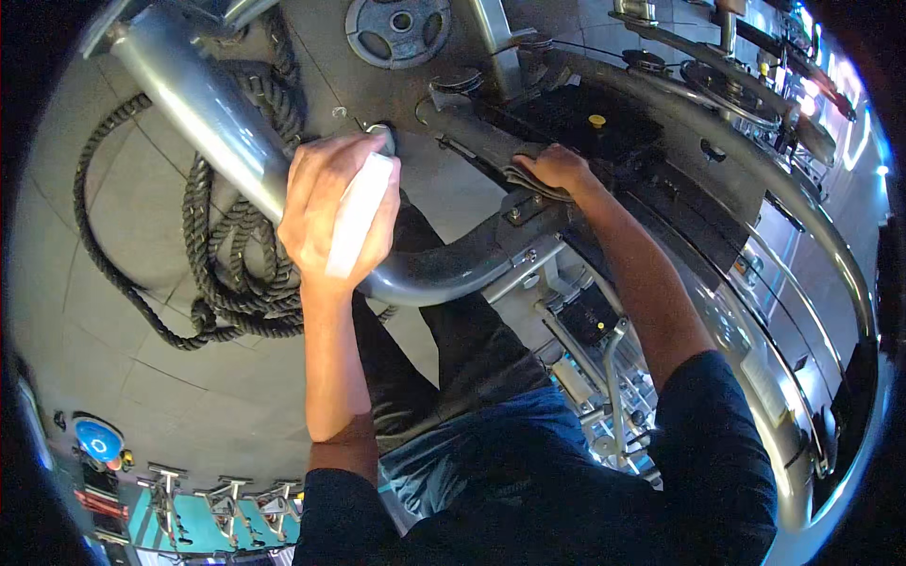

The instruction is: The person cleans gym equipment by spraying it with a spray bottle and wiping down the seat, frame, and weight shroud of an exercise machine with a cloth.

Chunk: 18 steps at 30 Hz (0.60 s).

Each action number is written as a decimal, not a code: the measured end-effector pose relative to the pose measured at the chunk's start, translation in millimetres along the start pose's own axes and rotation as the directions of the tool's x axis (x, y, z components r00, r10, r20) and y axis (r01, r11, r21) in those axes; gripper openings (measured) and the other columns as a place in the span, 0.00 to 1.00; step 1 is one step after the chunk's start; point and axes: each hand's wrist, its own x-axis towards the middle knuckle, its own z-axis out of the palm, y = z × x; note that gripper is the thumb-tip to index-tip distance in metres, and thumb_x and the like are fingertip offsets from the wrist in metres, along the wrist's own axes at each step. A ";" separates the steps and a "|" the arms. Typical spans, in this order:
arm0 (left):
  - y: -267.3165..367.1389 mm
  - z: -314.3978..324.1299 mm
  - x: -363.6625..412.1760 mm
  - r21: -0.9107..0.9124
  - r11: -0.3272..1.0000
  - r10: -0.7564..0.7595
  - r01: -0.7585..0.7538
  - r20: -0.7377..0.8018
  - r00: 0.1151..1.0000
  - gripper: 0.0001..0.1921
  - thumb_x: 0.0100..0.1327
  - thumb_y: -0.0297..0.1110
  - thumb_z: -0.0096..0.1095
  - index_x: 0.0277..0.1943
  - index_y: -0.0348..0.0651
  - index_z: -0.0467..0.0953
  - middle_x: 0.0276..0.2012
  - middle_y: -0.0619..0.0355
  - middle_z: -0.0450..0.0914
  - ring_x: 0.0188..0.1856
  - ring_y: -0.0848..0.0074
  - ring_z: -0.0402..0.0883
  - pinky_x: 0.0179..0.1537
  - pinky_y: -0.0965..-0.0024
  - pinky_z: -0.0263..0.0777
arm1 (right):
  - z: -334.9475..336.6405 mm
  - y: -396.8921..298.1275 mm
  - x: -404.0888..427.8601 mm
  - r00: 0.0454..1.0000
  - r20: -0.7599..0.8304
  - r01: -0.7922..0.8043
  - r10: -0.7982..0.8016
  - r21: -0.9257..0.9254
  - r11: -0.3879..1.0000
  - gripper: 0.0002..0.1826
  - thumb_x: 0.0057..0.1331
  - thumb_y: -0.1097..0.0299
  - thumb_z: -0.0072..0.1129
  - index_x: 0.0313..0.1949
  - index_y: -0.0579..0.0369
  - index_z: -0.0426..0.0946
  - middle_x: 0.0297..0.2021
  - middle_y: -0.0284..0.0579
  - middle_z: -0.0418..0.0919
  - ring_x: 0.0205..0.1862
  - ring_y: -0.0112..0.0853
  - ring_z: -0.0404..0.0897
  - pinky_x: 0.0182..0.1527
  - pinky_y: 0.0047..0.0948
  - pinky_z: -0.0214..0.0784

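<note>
My left hand is closed around a white object, overexposed and mostly hidden, so its kind cannot be told. This hand is over the curved silver metal tube of a gym machine; whether it touches the tube cannot be told. A small rounded grey thing shows just beyond the fingers. To the right, my right hand presses a folded dark grey cloth on the machine's dark frame, close to where the curved tube is bolted on.
A thick black battle rope lies coiled on the tiled floor at left. At the top lies a grey weight plate. Curved metal bars of the machine arch along the right side. A blue ball and exercise bikes stand farther off, lower left.
</note>
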 end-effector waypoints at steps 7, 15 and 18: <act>-3.9 2.8 0.2 -0.115 0.991 -0.075 0.071 -0.026 0.997 0.11 0.67 0.28 0.68 0.47 0.27 0.81 0.41 0.43 0.87 0.42 0.54 0.87 0.49 0.56 0.81 | 35.1 -20.8 116.0 0.980 -0.038 0.171 -0.194 -0.328 0.929 0.50 0.73 0.23 0.37 0.53 0.66 0.85 0.60 0.64 0.80 0.65 0.54 0.77 0.64 0.48 0.73; 5.6 -6.5 -0.6 -0.152 0.959 -0.243 0.238 -0.012 0.970 0.18 0.70 0.43 0.70 0.50 0.34 0.83 0.42 0.46 0.86 0.45 0.56 0.87 0.50 0.52 0.84 | 20.9 -82.0 170.3 0.989 0.028 0.147 -0.145 -0.277 0.949 0.49 0.70 0.23 0.44 0.58 0.63 0.82 0.62 0.62 0.77 0.68 0.53 0.74 0.66 0.48 0.72; 2.1 -0.7 3.3 -0.081 0.984 -0.158 0.157 -0.002 0.987 0.21 0.75 0.46 0.63 0.48 0.30 0.81 0.39 0.42 0.86 0.42 0.54 0.87 0.48 0.54 0.83 | 19.7 -61.6 172.0 0.996 0.014 0.089 -0.088 -0.222 0.971 0.45 0.70 0.26 0.49 0.64 0.57 0.79 0.67 0.62 0.73 0.71 0.51 0.72 0.68 0.47 0.70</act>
